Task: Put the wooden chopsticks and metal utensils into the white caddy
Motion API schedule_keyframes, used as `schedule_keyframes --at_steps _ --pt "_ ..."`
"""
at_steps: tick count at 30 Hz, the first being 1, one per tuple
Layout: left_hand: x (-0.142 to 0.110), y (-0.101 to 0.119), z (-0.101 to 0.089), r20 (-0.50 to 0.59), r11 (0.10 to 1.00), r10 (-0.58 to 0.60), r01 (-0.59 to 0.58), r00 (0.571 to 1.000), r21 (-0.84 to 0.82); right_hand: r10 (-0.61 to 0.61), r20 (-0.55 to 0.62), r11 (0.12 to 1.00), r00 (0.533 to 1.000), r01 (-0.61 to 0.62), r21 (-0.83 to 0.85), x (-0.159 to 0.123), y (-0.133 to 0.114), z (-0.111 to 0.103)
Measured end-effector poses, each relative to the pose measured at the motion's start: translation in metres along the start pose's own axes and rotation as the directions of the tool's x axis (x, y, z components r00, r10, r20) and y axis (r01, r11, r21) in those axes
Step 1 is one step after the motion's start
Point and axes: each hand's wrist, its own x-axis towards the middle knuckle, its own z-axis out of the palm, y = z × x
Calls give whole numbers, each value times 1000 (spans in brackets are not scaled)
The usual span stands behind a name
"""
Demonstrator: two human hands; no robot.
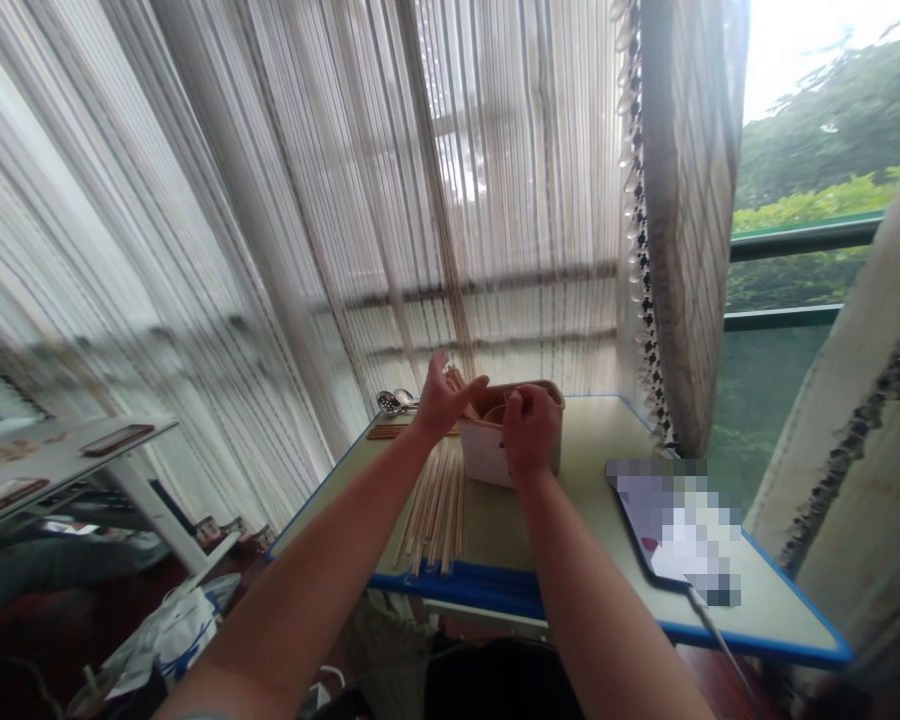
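Note:
A pale utensil box (487,452) with a brown rim stands on the table. At its left rim, my left hand (444,398) is curled around a bundle of light wooden chopsticks (461,385), which tilts within the box's opening between thumb and fingers. My right hand (532,425) is closed at the right front of the box, covering part of the rim; what its fingers hold is hidden. Several pale chopsticks (435,510) lie side by side on the table below my left forearm. Darker brown chopsticks (386,432) rest farther back, left of my left hand.
A slotted metal spoon (388,402) and another metal utensil (405,397) lie at the table's back left. A tablet (649,530) with a cable is on the right. The table (592,440) has a blue edge. Curtains (495,220) hang behind; a second table (120,460) stands left.

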Motion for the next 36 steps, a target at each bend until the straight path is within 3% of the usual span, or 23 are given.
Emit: schedule_keyframes --at_steps 5,10,17,21,25,33,36 --pt "2 -10 13 -12 953 -103 95 995 -286 -2 25 1000 1000 3 -25 0 1 0" --pt "7 -15 19 -92 957 -103 74 990 -280 -21 23 999 1000 22 -35 0 1 0" --pt "-2 -13 21 -68 886 -83 42 994 -461 -23 27 999 999 24 -47 0 2 1" --pt "-12 -13 21 -82 887 -21 -19 996 -462 -128 128 981 984 144 -129 -1 -5 -4" --pt "-15 -16 23 -85 890 20 -56 996 -453 -256 272 936 928 308 -171 -1 -13 -9" --pt "-9 -28 22 -201 924 -57 -25 978 -381 -344 420 908 840 411 -80 0 -13 -5" --pt "-10 -28 21 -196 943 -76 6 978 -333 -331 413 907 848 407 -109 -2 -11 -3"
